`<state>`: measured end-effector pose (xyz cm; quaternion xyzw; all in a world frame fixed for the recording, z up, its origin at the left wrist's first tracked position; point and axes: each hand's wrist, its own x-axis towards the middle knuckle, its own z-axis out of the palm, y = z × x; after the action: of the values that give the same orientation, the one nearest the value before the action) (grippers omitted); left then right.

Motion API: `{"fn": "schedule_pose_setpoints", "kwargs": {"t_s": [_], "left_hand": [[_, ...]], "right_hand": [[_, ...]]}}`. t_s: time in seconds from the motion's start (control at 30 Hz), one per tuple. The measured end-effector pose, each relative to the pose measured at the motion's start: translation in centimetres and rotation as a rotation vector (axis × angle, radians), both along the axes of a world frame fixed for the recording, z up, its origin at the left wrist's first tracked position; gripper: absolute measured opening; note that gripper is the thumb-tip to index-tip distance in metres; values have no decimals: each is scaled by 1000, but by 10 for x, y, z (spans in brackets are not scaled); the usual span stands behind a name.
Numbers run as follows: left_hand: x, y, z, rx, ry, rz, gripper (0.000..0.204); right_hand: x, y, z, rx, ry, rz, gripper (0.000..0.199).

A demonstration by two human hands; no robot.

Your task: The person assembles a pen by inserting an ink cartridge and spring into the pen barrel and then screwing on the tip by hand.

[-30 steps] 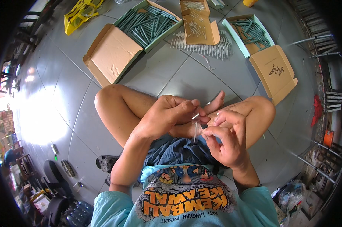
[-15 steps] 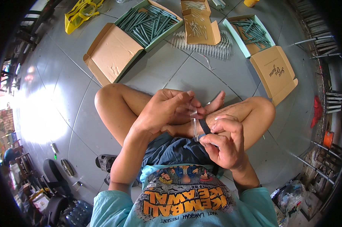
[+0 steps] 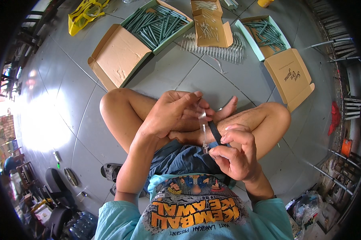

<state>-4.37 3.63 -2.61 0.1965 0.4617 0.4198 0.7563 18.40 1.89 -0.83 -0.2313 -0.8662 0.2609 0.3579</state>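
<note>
A clear, narrow plastic strip (image 3: 203, 126) stretches between my two hands, above my crossed legs. My left hand (image 3: 170, 114) has its fingers closed at the strip's upper end, near the thumb. At the lower end, my right hand (image 3: 237, 154) pinches with thumb and forefinger. A dark, slim stick (image 3: 215, 132) slants up from the right hand's fingers beside the strip; its lower end is hidden by them. Whether the strip is a flat band or a sleeve cannot be made out.
Ahead on the tiled floor stand an open box of dark green sticks (image 3: 188, 25), a cardboard box with small clear pieces (image 3: 227, 34) and a smaller green-stick box (image 3: 283, 34). Clear pieces lie in a row (image 3: 238, 52). A yellow bag (image 3: 78, 25) sits far left.
My left hand has shifted slightly left and up, and more of the clear strip shows between the hands. My right hand has moved slightly down and left.
</note>
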Motion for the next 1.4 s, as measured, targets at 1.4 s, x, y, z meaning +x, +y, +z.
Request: {"fn": "schedule_pose_setpoints", "kwargs": {"t_s": [1.4], "left_hand": [[-7,2,-7,51,-14,21,39]], "right_hand": [[0,-1,3,52,-40,72,15]]}}
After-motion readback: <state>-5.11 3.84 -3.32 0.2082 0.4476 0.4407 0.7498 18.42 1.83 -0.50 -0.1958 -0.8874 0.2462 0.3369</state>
